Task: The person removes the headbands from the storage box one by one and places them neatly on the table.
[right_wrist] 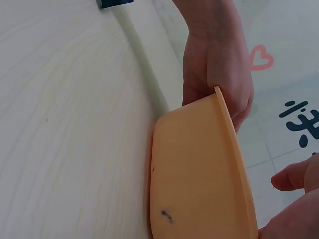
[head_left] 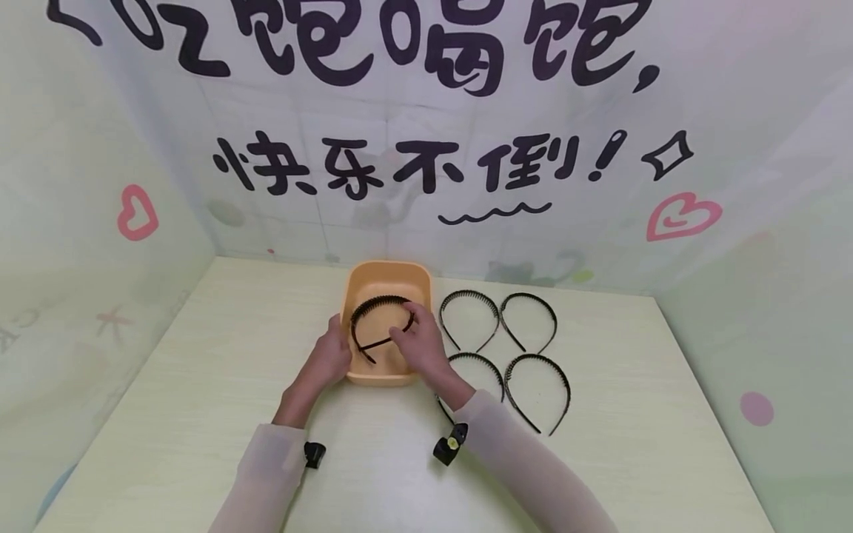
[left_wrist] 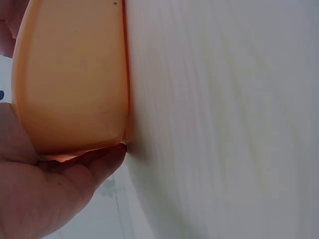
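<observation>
a pale, wood-grained tabletop meets a whitish back wall with black chinese lettering, between pale side walls, one bearing a pink outlined heart

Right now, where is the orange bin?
In the head view, the orange bin sits at the back of the table, just left of the four black headbands lying there.

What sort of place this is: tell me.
Probably a small tabletop work booth: a pale table enclosed on three sides by walls printed with lettering and hearts, with four black headbands laid beside an orange tray.
</observation>
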Tool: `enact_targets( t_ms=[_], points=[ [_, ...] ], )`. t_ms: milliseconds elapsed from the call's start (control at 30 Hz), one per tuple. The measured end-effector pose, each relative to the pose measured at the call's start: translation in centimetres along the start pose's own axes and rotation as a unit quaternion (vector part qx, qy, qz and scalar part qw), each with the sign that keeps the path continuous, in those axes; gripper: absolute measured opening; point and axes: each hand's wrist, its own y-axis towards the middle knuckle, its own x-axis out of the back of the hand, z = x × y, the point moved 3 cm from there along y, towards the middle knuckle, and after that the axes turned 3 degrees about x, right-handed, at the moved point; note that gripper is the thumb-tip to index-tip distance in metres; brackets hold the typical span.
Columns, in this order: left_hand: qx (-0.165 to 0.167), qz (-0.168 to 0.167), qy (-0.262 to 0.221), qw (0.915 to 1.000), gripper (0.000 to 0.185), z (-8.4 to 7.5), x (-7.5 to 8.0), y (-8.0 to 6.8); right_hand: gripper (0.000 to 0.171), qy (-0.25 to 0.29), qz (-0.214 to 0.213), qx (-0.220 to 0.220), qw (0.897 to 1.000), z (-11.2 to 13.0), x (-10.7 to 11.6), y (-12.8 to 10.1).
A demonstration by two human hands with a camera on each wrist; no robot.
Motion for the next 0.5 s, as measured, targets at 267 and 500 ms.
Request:
enact_targets(
  t_ms=[267, 500],
  points=[
    [0.001, 0.008, -0.017, 0.9998, 0.058, 0.1, 0.0, -0.1, 0.038, 0.045, -0.079, 0.021, 0.996, 0.1, 0.5, 0.2],
    [0.006, 0.013, -0.021, 0.9997, 0.058, 0.1, 0.1, -0.2, 0.041, 0.043, -0.067, 0.014, 0.997, 0.4, 1.2, 1.2]
  ],
)
